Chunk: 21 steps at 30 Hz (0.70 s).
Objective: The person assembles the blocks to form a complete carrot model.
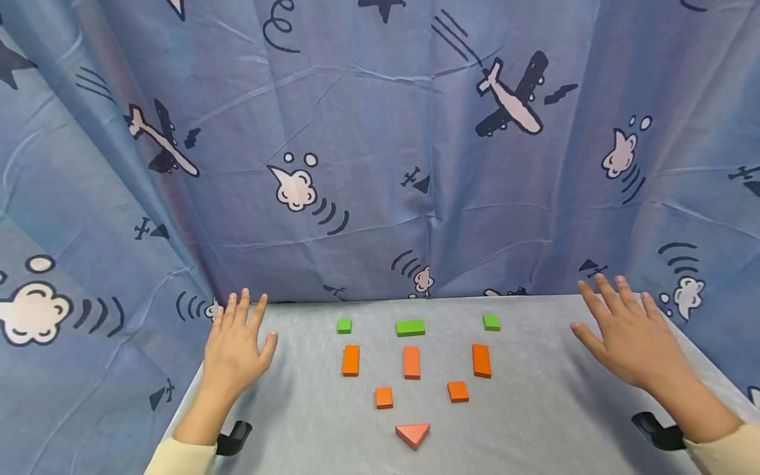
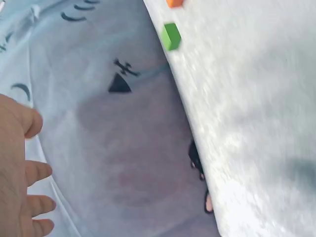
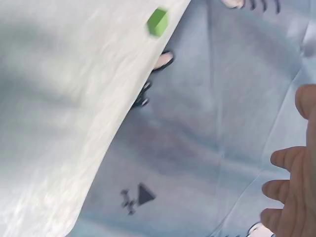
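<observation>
My left hand is held over the left side of the table with its fingers straight and spread, holding nothing. Over the right side, my right hand is likewise spread and holds nothing. Between them lie small blocks in rows. At the back are a green cube, a longer green block and another green cube. Three upright-lying rectangles follow: an orange one, a coral one and a darker orange one. Nearer are two orange squares and a coral triangle.
The grey-white table ends at a blue curtain printed with planes and clouds, which also hangs along both sides. Each wrist carries a black strap-like mount, the left one and the right one.
</observation>
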### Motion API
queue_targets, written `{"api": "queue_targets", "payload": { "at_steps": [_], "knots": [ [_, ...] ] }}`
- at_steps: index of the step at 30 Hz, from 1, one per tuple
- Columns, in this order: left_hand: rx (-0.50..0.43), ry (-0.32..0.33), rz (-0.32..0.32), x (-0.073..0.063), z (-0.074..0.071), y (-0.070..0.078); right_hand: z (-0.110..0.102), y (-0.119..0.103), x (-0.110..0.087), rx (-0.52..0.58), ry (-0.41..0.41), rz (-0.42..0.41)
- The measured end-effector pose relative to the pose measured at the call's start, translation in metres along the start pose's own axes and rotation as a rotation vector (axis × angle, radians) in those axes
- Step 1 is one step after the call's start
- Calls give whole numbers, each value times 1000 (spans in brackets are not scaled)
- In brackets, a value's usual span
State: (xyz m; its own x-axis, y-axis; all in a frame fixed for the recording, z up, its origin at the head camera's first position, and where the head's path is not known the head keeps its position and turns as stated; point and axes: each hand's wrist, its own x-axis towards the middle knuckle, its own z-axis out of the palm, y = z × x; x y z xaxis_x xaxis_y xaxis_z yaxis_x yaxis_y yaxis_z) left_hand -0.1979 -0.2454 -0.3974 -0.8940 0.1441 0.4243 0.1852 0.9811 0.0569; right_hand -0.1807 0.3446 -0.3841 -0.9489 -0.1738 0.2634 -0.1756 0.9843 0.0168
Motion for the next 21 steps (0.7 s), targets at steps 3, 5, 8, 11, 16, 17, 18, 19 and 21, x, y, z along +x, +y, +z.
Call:
{"api": "queue_targets", "payload": {
  "at_steps": [3,5,8,11,16,17,18,19,21],
  "knots": [
    [-6,34,30,-3,0,10,-6,-17,3,35,16,-34],
    [-25,59,49,-4,1,17,-10,-29,6,50,25,-52],
    [-65,86,70,-5,5,27,-13,-48,12,66,64,-97],
    [-113,92,74,-6,10,36,-13,-66,16,112,124,-155],
    [-213,66,61,-8,21,45,-7,-91,22,235,150,-212],
    [-236,61,58,-8,24,47,-5,-95,24,260,139,-215],
    [-257,53,54,-8,26,48,-4,-99,25,286,125,-214],
    [-277,44,49,-9,28,49,-2,-103,27,315,108,-211],
    [-314,33,40,-10,33,50,2,-111,30,378,64,-194]
  ]
}}
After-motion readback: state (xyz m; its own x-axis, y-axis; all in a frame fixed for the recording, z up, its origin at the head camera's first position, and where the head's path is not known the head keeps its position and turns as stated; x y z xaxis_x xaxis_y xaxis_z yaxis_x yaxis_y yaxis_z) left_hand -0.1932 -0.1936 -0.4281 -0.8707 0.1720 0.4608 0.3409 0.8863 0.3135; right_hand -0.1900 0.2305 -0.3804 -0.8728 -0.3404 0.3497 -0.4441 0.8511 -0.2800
